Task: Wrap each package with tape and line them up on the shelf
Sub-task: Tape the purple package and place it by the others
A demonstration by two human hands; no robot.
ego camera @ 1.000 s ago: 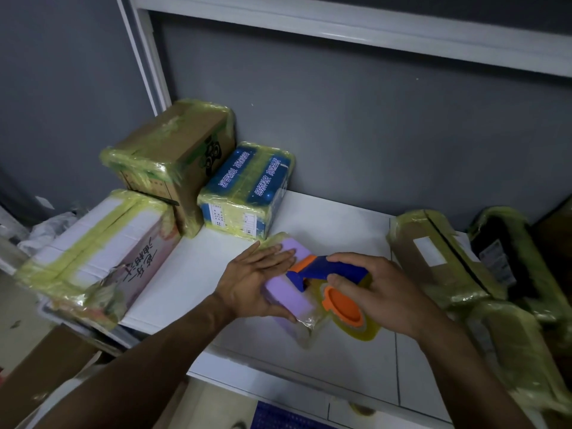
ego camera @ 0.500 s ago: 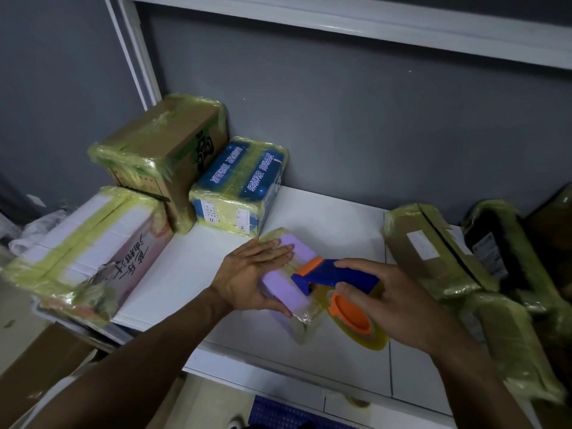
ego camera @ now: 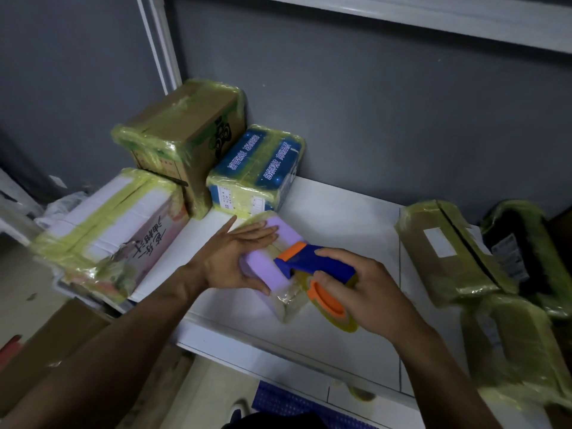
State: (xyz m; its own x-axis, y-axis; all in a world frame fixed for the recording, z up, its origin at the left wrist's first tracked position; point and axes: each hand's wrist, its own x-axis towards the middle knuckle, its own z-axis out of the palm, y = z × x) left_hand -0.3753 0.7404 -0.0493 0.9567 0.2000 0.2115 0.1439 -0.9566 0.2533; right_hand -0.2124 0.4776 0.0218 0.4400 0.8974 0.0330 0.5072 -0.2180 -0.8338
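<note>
Purple package (ego camera: 280, 243) lies near the shelf's (ego camera: 340, 218) front edge, abt mid-width, partly wrapped in yellowish tape. L hand (ego camera: 235, 258) presses flat on its top, fingers straight, gripping nothing. R hand (ego camera: 368, 292) curls round the blue-orange tape dispenser (ego camera: 322, 266), whose head touches the pkg's right side; tape roll (ego camera: 346, 325) sits under the handle. Farther right lies a taped brown parcel (ego camera: 445, 255), w/ a black parcel (ego camera: 520, 243) beside it. At the left edge sits a taped white box (ego camera: 117, 230). In the back-left corner, brown carton (ego camera: 185, 134) and blue pack (ego camera: 260, 168) stand side by side.
</note>
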